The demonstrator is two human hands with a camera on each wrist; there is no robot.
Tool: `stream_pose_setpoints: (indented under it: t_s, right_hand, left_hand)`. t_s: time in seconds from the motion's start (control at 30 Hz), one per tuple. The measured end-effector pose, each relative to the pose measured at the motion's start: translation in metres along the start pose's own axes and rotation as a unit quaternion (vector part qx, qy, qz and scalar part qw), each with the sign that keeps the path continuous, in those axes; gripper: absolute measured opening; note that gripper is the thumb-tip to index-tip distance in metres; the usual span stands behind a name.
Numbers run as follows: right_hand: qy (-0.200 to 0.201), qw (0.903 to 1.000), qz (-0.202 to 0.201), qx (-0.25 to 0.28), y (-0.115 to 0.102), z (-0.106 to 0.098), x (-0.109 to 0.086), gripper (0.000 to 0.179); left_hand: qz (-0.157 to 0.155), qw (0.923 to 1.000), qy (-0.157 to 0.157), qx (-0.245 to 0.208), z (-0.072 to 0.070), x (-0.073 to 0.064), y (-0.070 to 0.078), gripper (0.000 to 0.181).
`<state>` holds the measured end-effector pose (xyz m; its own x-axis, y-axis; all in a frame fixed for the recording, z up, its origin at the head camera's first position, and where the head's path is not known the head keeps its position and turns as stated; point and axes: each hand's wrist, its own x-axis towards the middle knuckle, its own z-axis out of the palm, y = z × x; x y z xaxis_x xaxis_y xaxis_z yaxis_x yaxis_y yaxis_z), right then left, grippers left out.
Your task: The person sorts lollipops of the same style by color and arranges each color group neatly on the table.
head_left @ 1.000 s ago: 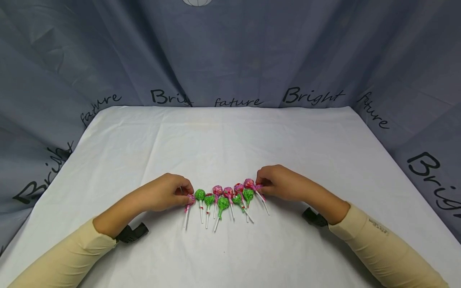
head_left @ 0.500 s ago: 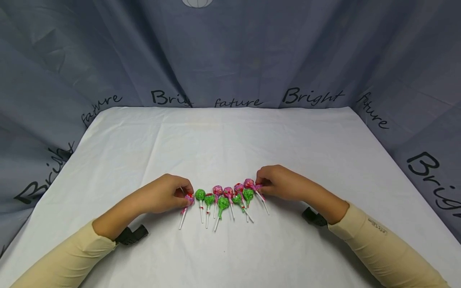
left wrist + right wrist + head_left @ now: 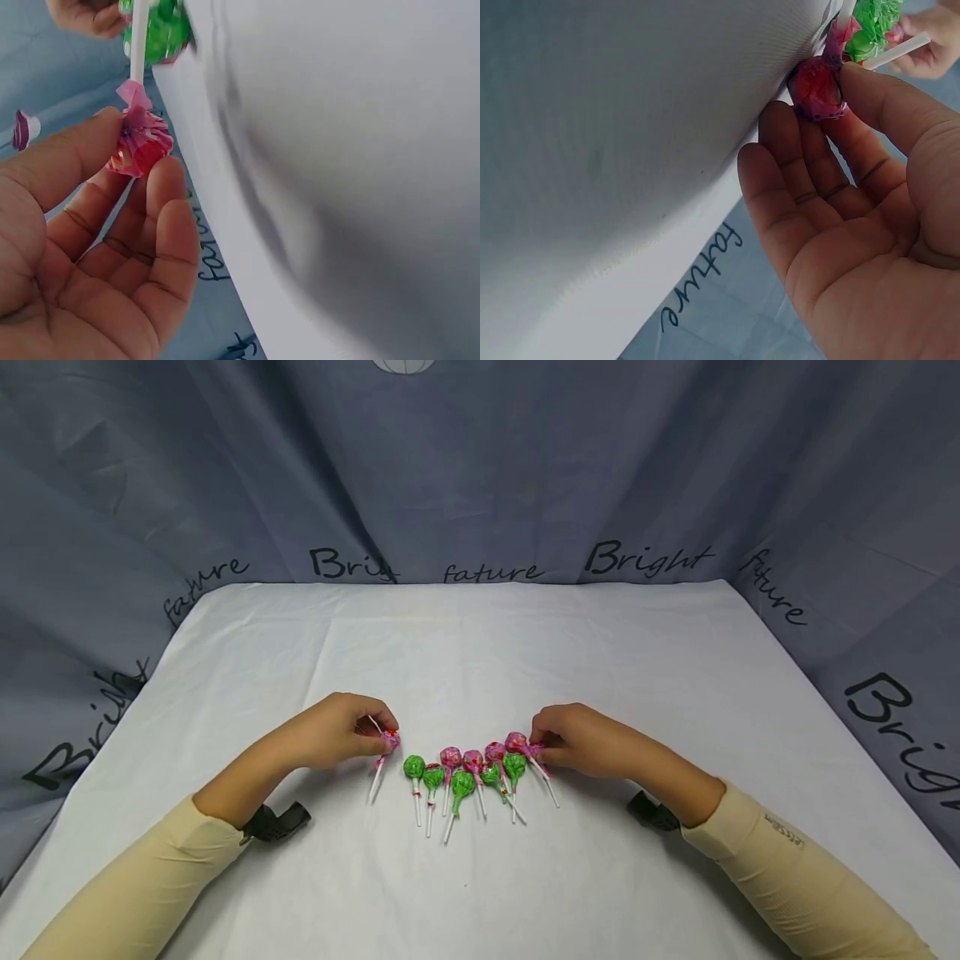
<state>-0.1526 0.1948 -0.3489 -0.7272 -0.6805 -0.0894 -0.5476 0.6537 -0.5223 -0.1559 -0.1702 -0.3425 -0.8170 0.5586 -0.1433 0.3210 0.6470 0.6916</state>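
In the head view, my left hand [image 3: 341, 731] pinches a pink-wrapped lollipop [image 3: 391, 740] by its head, its white stick pointing toward me. The left wrist view shows thumb and fingertips around that pink wrapper [image 3: 141, 146]. To its right lies an uneven row of lollipops, some with green wrappers [image 3: 462, 783] and some with pink wrappers [image 3: 450, 757]. My right hand [image 3: 588, 739] is at the row's right end. There, as the right wrist view shows, thumb and fingers pinch another pink lollipop [image 3: 817, 90], partly hidden by the hand in the head view.
A white cloth [image 3: 480, 652] covers the table under the lollipops. Grey-blue curtain [image 3: 495, 477] printed with black lettering hangs behind and at both sides. Black wrist devices [image 3: 277, 822] sit under both forearms, close to the cloth.
My left hand has moved away from me and slightly left, carrying the pink lollipop off the row's left end; its stick swung left. The right hand stays in place.
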Motion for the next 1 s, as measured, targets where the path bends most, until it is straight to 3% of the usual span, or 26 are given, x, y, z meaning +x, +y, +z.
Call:
stream_pose_setpoints:
  t_s: [0.23, 0.47, 0.67, 1.0]
  right_hand:
    - [-0.003, 1.0, -0.003, 0.001, 0.001, 0.0, 0.0, 0.009]
    - [-0.003, 1.0, 0.007, 0.002, 0.002, 0.001, -0.002, 0.01]
    - [-0.004, 0.9999, 0.012, 0.003, 0.001, 0.001, -0.002, 0.01]
    - [-0.002, 1.0, 0.005, 0.003, -0.001, 0.0, -0.002, 0.01]
  left_hand:
    - [0.006, 0.9993, 0.006, -0.036, -0.016, 0.02, -0.008, 0.016]
    - [0.0, 0.9981, 0.024, -0.057, -0.031, 0.051, -0.024, 0.02]
    - [-0.018, 0.9963, 0.039, -0.074, -0.047, 0.078, -0.033, 0.023]
    - [-0.048, 0.9926, 0.073, -0.084, -0.066, 0.119, -0.034, 0.026]
